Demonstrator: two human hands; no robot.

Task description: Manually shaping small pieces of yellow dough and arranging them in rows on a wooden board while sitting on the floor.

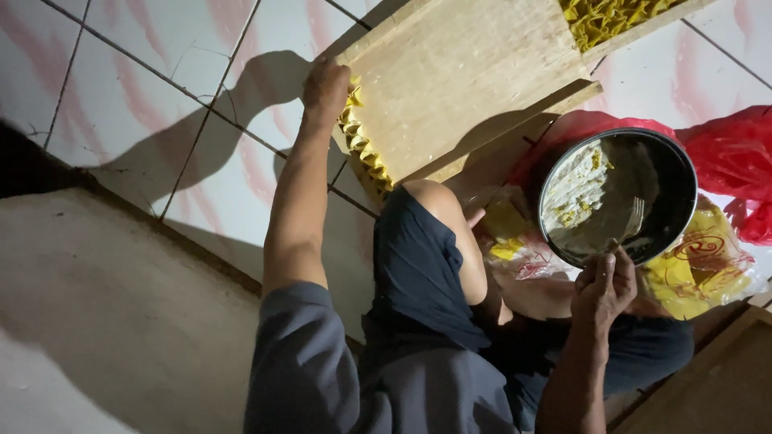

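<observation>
The left hand (325, 87) pressed the board's (458, 76) left edge steady, fingers hidden; the right hand (603, 285) pinched the pan's (617, 197) rim, tilting it.

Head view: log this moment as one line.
left hand: on wooden board edge | right hand: grips dark round pan rim | pan: yellowish paste | floor: tiled, red bags

Dressed in a slate-grey short-sleeved shirt with the sleeves ending above the elbow, dark navy shorts reaching to the knee, forearms bare down to the left hand (326, 87) and right hand (605, 285), no gloves.
</observation>
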